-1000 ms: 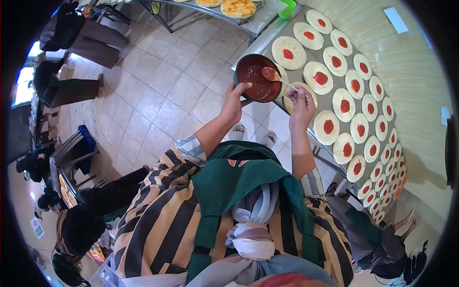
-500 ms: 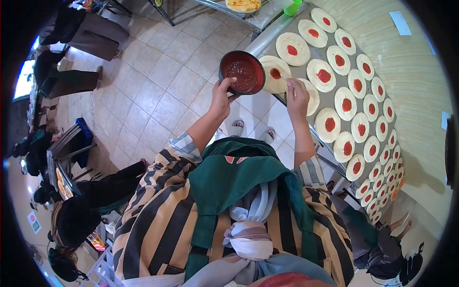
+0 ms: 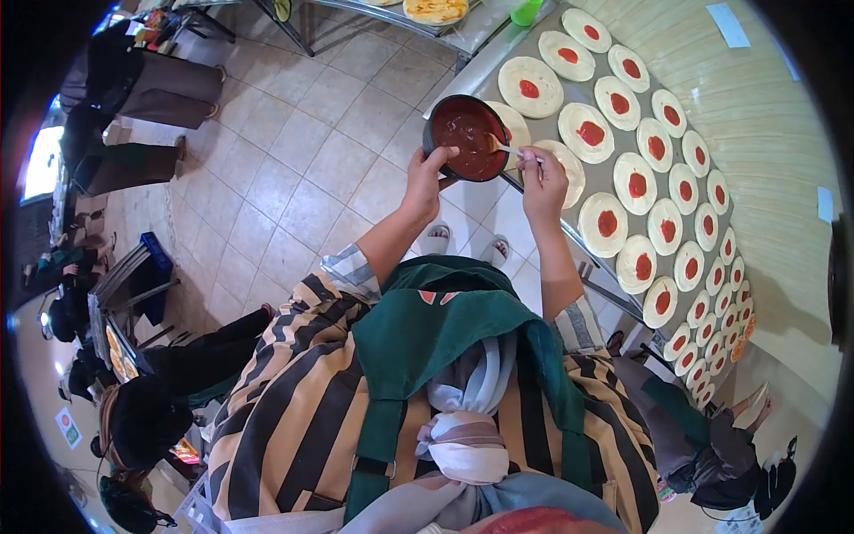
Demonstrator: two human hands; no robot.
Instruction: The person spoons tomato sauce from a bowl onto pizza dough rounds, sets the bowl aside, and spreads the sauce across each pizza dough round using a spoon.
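My left hand [image 3: 429, 182] grips a dark bowl [image 3: 430, 133] with a red inside, thumb over the rim. Red sauce [image 3: 469, 133] fills part of it. In my right hand [image 3: 543, 182] is a spoon [image 3: 509, 149], pinched by its handle, its tip in the sauce. The bowl overlaps the table edge in view and hides part of a flat dough round [image 3: 516, 133]. Another dough round [image 3: 569, 172] lies just beyond my right hand and is partly covered by it. A dough round [image 3: 590, 132] farther right carries a red sauce patch.
The long table [image 3: 609, 165] along the wall bears many sauced dough rounds. A green cup [image 3: 527, 12] and a topped round [image 3: 435, 9] are at the top. Co-workers [image 3: 147, 423] stand at the left, another person [image 3: 712, 454] at lower right. A rack [image 3: 133, 280] stands left.
The spoon has gone from a dough round at the table's edge into the bowl. My left hand has brought the bowl rightward, closer to my right hand. The whole view has shifted slightly.
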